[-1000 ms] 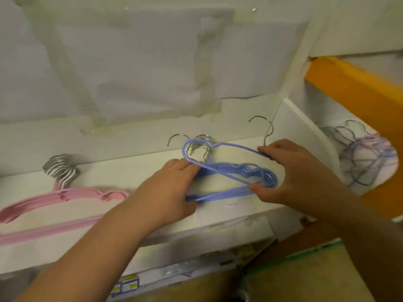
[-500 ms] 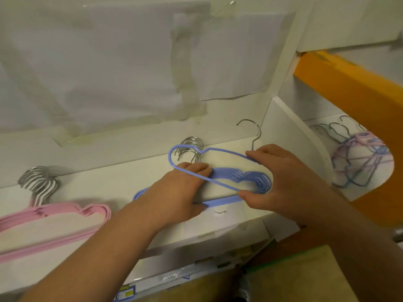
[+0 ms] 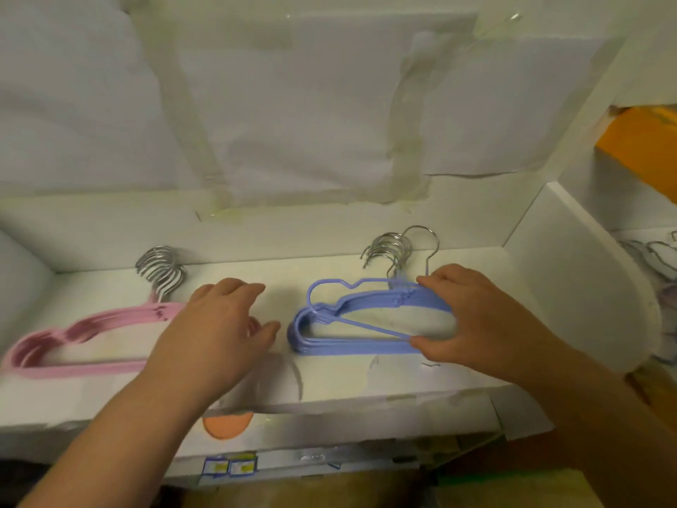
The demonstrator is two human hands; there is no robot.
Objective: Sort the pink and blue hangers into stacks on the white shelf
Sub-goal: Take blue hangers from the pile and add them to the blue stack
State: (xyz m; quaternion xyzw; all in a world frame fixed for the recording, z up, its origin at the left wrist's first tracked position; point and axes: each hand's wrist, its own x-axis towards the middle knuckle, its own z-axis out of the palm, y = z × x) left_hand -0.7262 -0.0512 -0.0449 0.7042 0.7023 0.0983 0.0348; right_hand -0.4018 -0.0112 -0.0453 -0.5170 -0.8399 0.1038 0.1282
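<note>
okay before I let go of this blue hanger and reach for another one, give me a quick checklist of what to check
1. Top blue hanger lined up with the blue stack: not ok, its left end sits raised and askew.
2. Right hand holds that hanger: ok.
3. Left hand free: ok, open over the pink stack, holding nothing.
4. Colours kept apart on the white shelf: ok.
5. Hooks on both stacks point toward the back: ok.
6. Unsorted hangers remaining at right: cannot tell how many.
</note>
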